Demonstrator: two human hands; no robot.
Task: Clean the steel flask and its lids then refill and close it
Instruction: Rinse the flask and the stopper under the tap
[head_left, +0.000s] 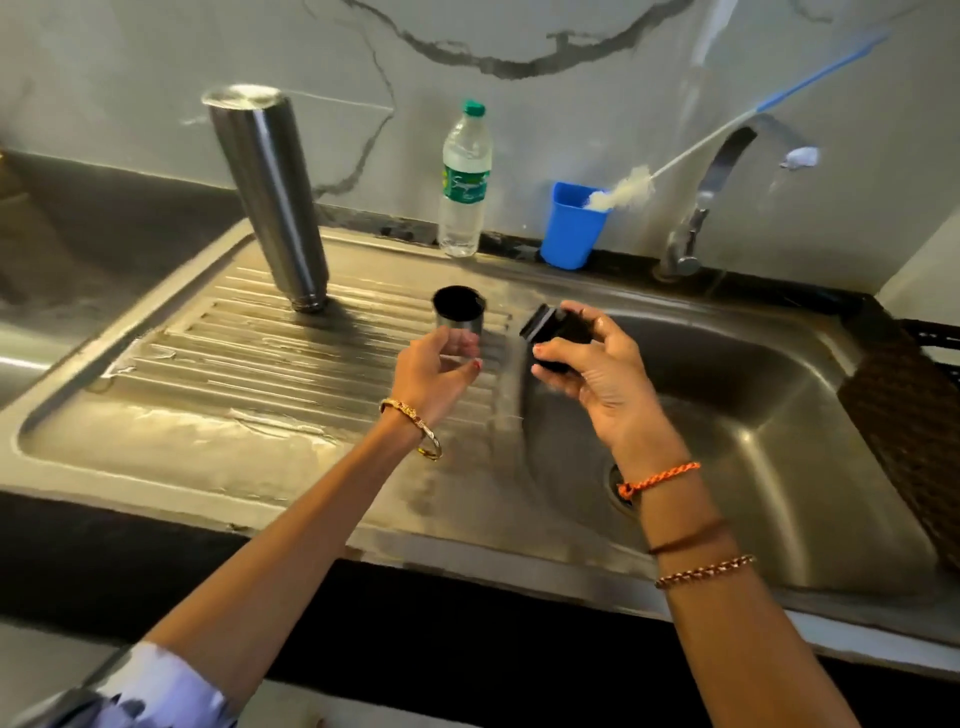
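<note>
Clearly wet work: flask is standing inverted, mouth down, on the ribbed drainboard at far left, leaning slightly, nothing touching it. Judging by look, it is rigid steel, smooth, probably slick with water and top-heavy in that pose; best taken around the mid-body with a full wrap, not by the narrow neck at the bottom.

Left hand is closing its grip around the steel cup lid, which is sitting open side up on the drainboard near the basin edge; fingers are curling on its near wall, thumb side partly hidden. Light, stiff, wet; a pinch across the wall should be enough.

Right hand is pinching the black inner lid over the basin, fingers pressed on its sides. Plastic, small, likely slippery; whether it is threaded I cannot tell.

Around: water bottle and blue cup are standing on the far ledge of the surface, with a brush resting in the cup, its handle slanting up to the right. Tap is arching at far right. A dark woven thing is lying along the basin's right rim.

Nothing is blocking the reach to the flask; the ribbed, wet footing is the main tipping risk.
</note>
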